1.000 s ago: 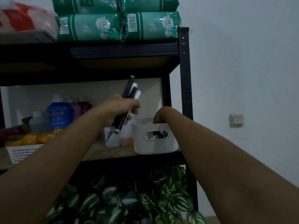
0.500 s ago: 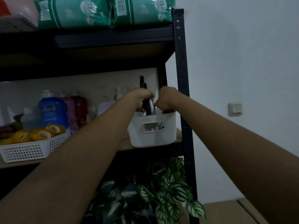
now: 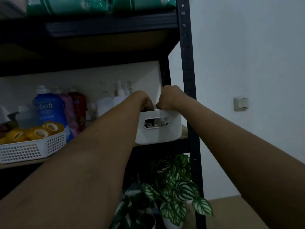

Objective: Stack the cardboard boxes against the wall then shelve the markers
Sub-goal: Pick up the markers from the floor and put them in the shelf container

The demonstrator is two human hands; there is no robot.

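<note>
A: Dim room here, a pale wall [image 3: 247, 55] on the right with a light switch [image 3: 241, 103] on it, and a black metal shelf rack [image 3: 187, 63] standing against it.

B: The middle shelf is a wooden board [image 3: 184, 133], and the white bin [image 3: 158, 129] sits at its right end, just beside the upright post.

A: Through the bin's handle slot, the markers [image 3: 156, 123] show as dark and light ends, already inside.

B: The left hand [image 3: 145, 100] dips down into the bin; its fingers are hidden behind the rim, so the grip cannot be told.

A: The right hand [image 3: 170, 99] sits at the top rim, fingers curled under; whether they clasp the rim is unclear.

B: To the left, a blue bottle [image 3: 47, 109], pink and red ones beside it, white bottles behind.

A: A white mesh basket [image 3: 33, 149] holds yellow tape rolls [image 3: 39, 131]. Green packs [image 3: 99, 4] on top, a leafy plant [image 3: 173, 187] below, a brown cardboard box [image 3: 231, 212] at bottom right.
</note>
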